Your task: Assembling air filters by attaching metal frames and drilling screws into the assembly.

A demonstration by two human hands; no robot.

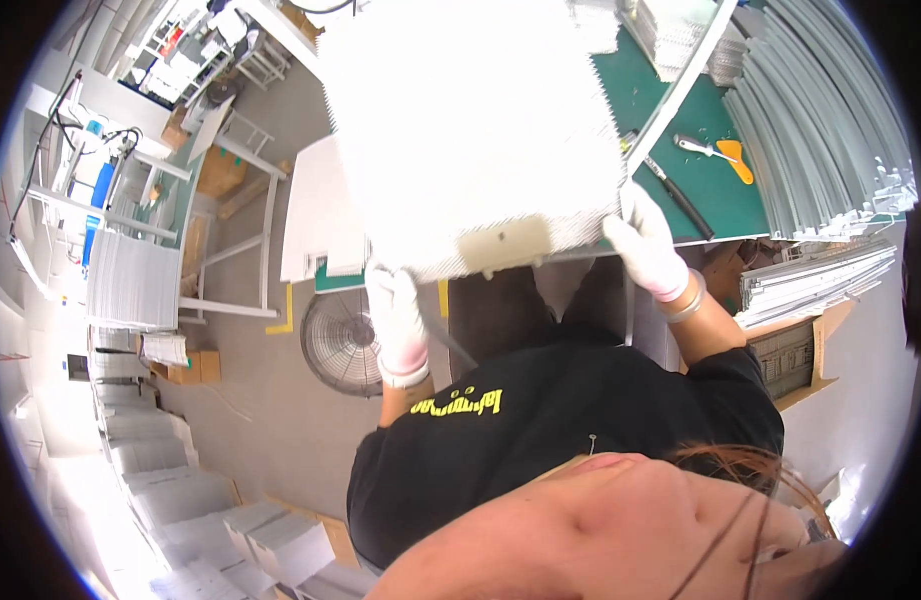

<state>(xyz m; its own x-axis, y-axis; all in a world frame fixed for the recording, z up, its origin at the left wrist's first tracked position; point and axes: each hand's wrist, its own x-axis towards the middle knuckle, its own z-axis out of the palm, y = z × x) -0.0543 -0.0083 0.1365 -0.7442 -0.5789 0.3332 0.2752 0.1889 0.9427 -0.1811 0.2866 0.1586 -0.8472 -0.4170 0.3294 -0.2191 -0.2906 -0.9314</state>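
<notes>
A large, glaring white panel or stack of sheets with finely toothed edges (481, 150) lies in front of me over the green workbench (721, 190); overexposure hides its surface detail. A beige rectangular patch (505, 242) with a small dark spot shows on its near side. My left hand (396, 310), in a white glove, is closed on its near left corner. At the near right corner my gloved right hand (645, 245) grips the edge, fingers partly hidden. Just beyond that hand lie a black-handled tool (685, 200), a white-handled screwdriver (701, 148) and a yellow scraper (736, 161).
Thin grey-white panels (816, 110) stand packed at the right, with more strips (816, 285) below and an open carton (796, 360). A white bench post (681, 85) slants beside the panel. A floor fan (343, 342) stands at left, near another workbench (196, 190).
</notes>
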